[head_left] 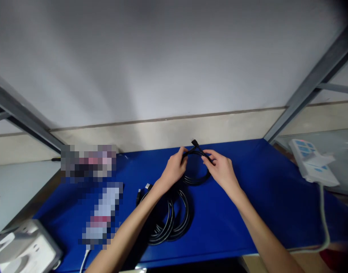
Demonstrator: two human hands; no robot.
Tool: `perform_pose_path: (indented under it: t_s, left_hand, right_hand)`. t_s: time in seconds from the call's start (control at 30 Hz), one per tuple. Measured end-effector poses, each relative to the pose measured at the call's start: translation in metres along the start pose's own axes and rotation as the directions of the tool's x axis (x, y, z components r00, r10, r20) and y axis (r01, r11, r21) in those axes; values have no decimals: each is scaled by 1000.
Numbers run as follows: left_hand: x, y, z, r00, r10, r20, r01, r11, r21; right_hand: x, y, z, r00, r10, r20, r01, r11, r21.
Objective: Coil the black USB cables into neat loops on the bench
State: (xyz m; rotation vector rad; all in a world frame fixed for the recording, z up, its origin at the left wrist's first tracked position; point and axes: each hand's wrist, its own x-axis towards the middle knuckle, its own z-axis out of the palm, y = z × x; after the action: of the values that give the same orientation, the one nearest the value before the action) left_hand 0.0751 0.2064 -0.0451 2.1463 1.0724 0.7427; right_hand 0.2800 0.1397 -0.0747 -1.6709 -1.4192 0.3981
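Both my hands hold a coiled black cable (195,178) above the far middle of a blue table (247,204). My left hand (174,168) is closed on the coil's left side. My right hand (220,167) pinches its right side, and a black plug end sticks up between the two hands. A second coil of black cable (169,220) lies flat on the table under my left forearm, with plug ends pointing left.
A white power strip (312,161) with a grey cord lies at the right edge. Another white power strip (23,250) sits at the lower left corner. Blurred-out items lie on the table's left part. Grey metal frame struts rise on both sides before a white wall.
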Motion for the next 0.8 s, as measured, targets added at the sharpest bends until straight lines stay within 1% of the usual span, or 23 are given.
perform_pose_path:
  t_s: [0.17, 0.3, 0.43, 0.63, 0.8]
  left_hand:
    - [27, -29, 4, 996, -29, 85, 17, 991, 130]
    - [41, -43, 10, 986, -62, 155, 26, 974, 225]
    - [46, -49, 15, 977, -71, 202, 7, 954, 301]
    - [51, -56, 11, 949, -68, 308, -39, 943, 330]
    - [53, -55, 10, 937, -110, 333, -6, 944, 330]
  right_hand:
    - [23, 21, 12, 994, 31, 107, -21, 995, -95]
    - [31, 38, 22, 982, 75, 174, -46, 985, -167]
    - [30, 48, 28, 980, 77, 182, -32, 971, -237]
    - [23, 49, 29, 988, 55, 142, -4, 942, -335]
    - [19, 49, 28, 987, 31, 155, 29, 927, -373]
